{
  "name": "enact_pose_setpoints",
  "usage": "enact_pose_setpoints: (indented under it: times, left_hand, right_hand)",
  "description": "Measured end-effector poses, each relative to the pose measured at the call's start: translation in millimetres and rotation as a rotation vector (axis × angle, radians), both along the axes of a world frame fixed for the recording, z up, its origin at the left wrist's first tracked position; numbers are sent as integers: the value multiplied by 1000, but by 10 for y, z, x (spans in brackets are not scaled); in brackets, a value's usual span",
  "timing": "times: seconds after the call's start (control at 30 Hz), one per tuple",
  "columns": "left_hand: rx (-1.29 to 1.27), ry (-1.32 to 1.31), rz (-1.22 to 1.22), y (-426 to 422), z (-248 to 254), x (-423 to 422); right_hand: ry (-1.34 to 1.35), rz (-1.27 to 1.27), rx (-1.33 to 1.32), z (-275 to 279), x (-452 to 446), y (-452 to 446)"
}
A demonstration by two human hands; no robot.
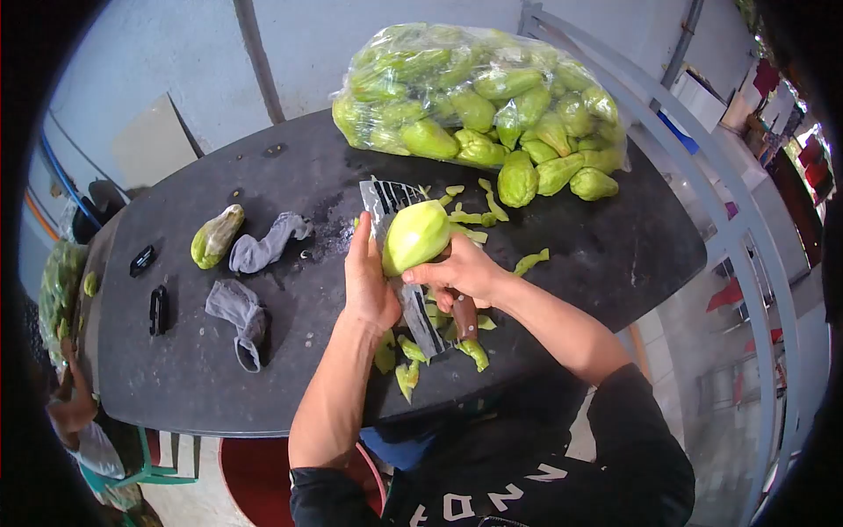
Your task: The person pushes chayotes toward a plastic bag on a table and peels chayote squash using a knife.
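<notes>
A pale green peeled chayote (pixel 416 235) is held above the table between my two hands. My left hand (pixel 367 279) supports its left side, thumb up and the other fingers partly hidden behind it. My right hand (pixel 461 270) grips the lower right side with thumb and fingers. A brown handle (pixel 464 318) sticks out below my curled right fingers; the rest of that tool is hidden. Beneath the chayote lies a grey and black striped strip (pixel 421 318). Green peelings (pixel 408 379) are scattered around it.
A clear plastic bag of chayotes (pixel 474 97) lies at the back, several spilling from its mouth. On the left are a whitish-patched chayote (pixel 217 237), two grey cloth pieces (pixel 237 314) and two black objects (pixel 158 310). A metal railing (pixel 733 237) stands right. Another person's arm (pixel 77 391) shows far left.
</notes>
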State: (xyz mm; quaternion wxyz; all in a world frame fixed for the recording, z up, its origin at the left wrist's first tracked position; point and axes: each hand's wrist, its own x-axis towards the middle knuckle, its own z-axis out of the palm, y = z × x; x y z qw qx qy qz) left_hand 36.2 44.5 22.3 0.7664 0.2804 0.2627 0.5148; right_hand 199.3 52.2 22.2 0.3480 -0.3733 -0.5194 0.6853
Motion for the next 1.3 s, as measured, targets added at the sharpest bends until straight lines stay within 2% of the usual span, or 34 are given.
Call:
enact_pose_setpoints:
  times: [0.1,0.17,0.23,0.3,0.4,0.47,0.57,0.63,0.7,0.83,0.97,1.03,1.07,1.1,1.17,1.3]
  left_hand:
    - [-15,-106,9,29,-1,23]
    - [-35,-141,31,64,-81,12]
    - [0,-162,-288,91,-105,5]
    - [-27,-95,-224,68,-129,43]
    - [39,-228,-246,65,-119,30]
    - [-59,-96,102,-1,68,105]
    - [-25,32,117,-8,-6,82]
    - [-23,70,51,-50,7,66]
    - [24,83,-40,-33,-41,27]
    - [15,200,148,3,-51,104]
    - [7,242,90,-2,-40,36]
    - [-31,-85,-89,45,-116,-40]
    - [15,-163,-154,40,-139,-54]
    - [15,-163,-155,25,-96,-18]
    - [-150,-213,74,-4,-14,88]
    - [-89,-160,76,49,-182,60]
  right_hand:
    - [8,13,-2,17,-8,16]
    - [98,-16,-192,39,4,21]
    - [124,-13,-221,32,-21,27]
    - [139,-28,-197,66,-28,20]
    - [160,-3,-236,84,45,29]
    - [180,22,-257,93,87,28]
    - [148,59,-202,93,93,9]
    - [26,78,-68,74,48,-29]
    - [53,84,-76,55,9,-42]
    - [51,73,-56,14,-30,-45]
    - [72,63,-85,27,-37,-51]
    - [102,67,-134,42,-30,-53]
    - [133,72,-181,52,-29,-45]
    - [134,71,-180,53,-20,-36]
    - [182,94,-265,41,13,-6]
    - [121,87,-220,-14,59,55]
